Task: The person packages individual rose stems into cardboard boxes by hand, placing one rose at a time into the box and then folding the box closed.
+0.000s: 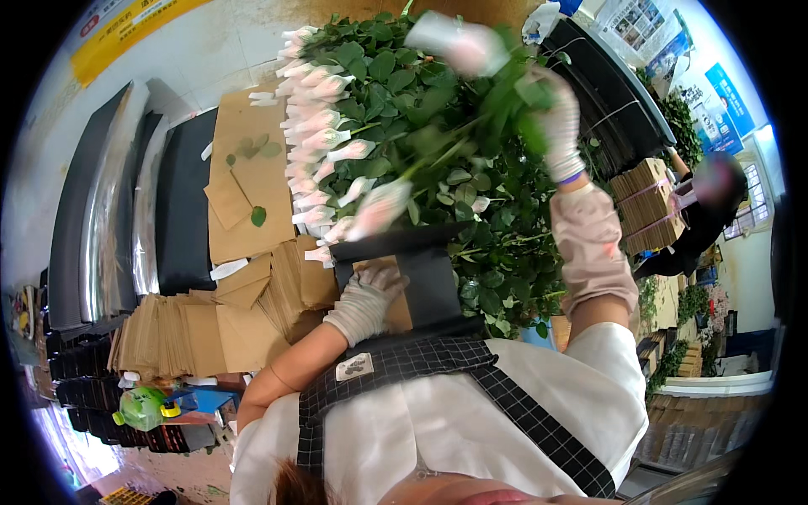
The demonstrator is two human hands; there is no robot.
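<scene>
My left hand [372, 295], in a pale striped knit glove, rests palm down on a piece of brown cardboard [399, 309]. Under the cardboard lies a black sheet [432, 287] with raised edges, close against my apron. My right hand [557, 120], gloved too and raised at the upper right, grips rose stems with leaves. A blurred pink rose head [470, 47] in a white sleeve belongs to that bunch. Another blurred sleeved rose [382, 208] hangs over the sheet's far edge; its stem runs towards my right hand. Beyond lies a broad heap of leafy roses [391, 82], sleeved heads facing left.
Cardboard pieces [170, 334] stand stacked at left, beside a large cardboard sheet [252, 170]. Black sheets [186, 202] and clear film [113, 208] lean by the wall. Tied black sheets [593, 82] stand right. A person [701, 208] is near bundled cardboard [647, 202]. A green bottle [142, 407] sits lower left.
</scene>
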